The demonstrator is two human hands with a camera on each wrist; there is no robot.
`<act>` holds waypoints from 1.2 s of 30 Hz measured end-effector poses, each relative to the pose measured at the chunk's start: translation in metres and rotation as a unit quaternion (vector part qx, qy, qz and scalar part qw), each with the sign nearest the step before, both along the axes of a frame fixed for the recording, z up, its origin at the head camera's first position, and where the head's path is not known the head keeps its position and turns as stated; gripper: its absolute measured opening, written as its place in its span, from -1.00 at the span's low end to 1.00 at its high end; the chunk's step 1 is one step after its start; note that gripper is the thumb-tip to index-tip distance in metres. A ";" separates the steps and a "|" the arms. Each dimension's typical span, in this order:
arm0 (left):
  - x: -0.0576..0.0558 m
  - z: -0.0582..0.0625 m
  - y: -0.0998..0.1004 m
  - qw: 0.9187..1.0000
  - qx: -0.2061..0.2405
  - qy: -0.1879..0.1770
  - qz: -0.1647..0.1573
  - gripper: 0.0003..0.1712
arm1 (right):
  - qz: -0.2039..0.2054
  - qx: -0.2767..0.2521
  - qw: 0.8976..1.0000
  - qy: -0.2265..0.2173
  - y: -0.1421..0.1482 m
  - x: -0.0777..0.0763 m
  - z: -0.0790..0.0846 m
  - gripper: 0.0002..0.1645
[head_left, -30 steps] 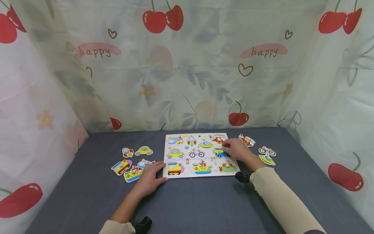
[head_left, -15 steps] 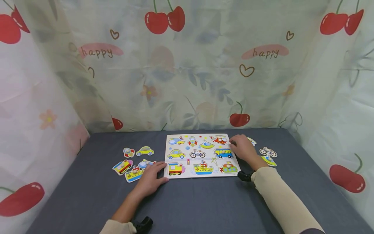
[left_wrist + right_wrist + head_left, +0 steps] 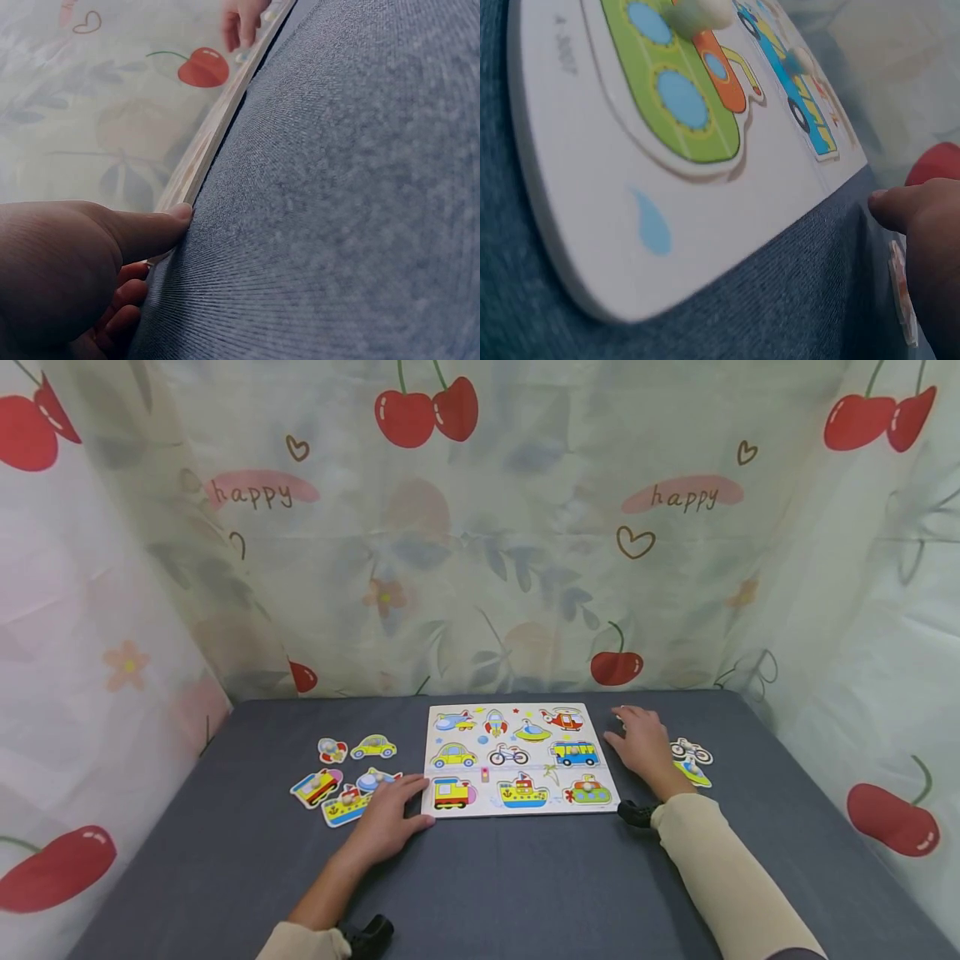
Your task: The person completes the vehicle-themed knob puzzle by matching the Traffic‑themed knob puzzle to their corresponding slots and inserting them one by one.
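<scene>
— What stands around on the table [image 3: 487, 885], in the head view?
— Left of the puzzle board [image 3: 557, 808] lie a car piece [image 3: 373, 747], a train piece [image 3: 316, 788], a boat piece [image 3: 343, 808] and a plane piece [image 3: 375, 779]; the left hand [image 3: 384, 817] partly covers the boat. Beside the right hand [image 3: 643, 745] lie a bicycle piece [image 3: 690, 751] and a saucer piece [image 3: 695, 774]
— And the grips there?
— The right hand's thumb and fingers stand apart, past the board's right edge, the hand itself blocking what is beneath. The left hand rests at the board's near-left corner, fingers fairly straight
— The left wrist view?
— The left thumb touches the board's edge. Far off, right-hand fingers point down near something pale, too small to name
— The right wrist view?
— A submarine piece [image 3: 676, 97] and a bus piece [image 3: 799, 94] sit in the board. Beyond its edge a loose piece [image 3: 902, 294] shows edge-on, near the right thumb, apart from its tip; whether other fingers touch it, one cannot tell
</scene>
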State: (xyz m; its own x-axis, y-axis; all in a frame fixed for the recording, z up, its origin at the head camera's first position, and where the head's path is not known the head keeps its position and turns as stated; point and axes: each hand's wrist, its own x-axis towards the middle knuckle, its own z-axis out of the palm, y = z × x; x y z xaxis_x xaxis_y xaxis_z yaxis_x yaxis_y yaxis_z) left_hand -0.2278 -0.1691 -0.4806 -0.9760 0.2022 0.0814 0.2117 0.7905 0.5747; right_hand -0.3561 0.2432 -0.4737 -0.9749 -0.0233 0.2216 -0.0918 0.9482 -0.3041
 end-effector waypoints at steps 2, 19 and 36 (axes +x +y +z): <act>0.000 0.000 0.000 1.000 -0.001 -0.001 0.001 -0.29 | -0.006 -0.002 1.000 -0.009 0.002 0.001 -0.001 -0.29; 0.001 0.001 0.000 1.000 0.001 0.002 0.002 -0.30 | -0.068 -0.042 0.993 -0.083 0.014 -0.001 -0.006 -0.05; 0.000 -0.001 0.000 1.000 0.003 0.000 -0.002 -0.30 | -0.049 -0.067 0.996 -0.019 0.010 0.007 -0.008 -0.39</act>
